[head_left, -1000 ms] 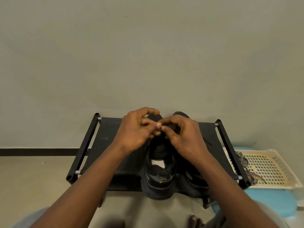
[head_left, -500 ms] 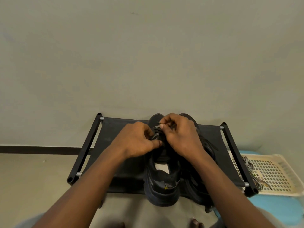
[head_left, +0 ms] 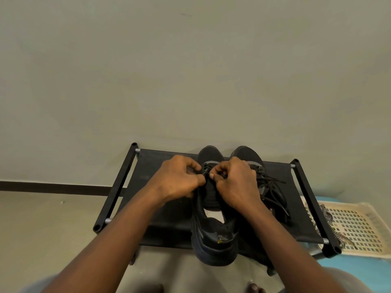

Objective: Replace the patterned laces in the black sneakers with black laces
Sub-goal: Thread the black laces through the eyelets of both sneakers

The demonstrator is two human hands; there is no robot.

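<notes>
Two black sneakers stand side by side on a black fabric shoe rack (head_left: 165,208), toes toward the wall. Over the eyelets of the left sneaker (head_left: 213,240), my left hand (head_left: 179,178) and my right hand (head_left: 237,182) both pinch a black lace (head_left: 204,170) with curled fingers. The right sneaker (head_left: 273,187) is laced in black, and its loose lace ends lie across the rack fabric. The patterned black-and-white laces (head_left: 328,216) hang over the edge of a cream basket at the right.
The cream perforated basket (head_left: 355,227) sits on a light blue surface (head_left: 364,269) right of the rack. A plain wall rises close behind the rack, with a dark baseboard (head_left: 53,186) at the left. My knees and toes show at the bottom edge.
Both hands have dropped from a raised position down onto the left sneaker's eyelets and moved slightly apart along the lace. The view has shifted a little.
</notes>
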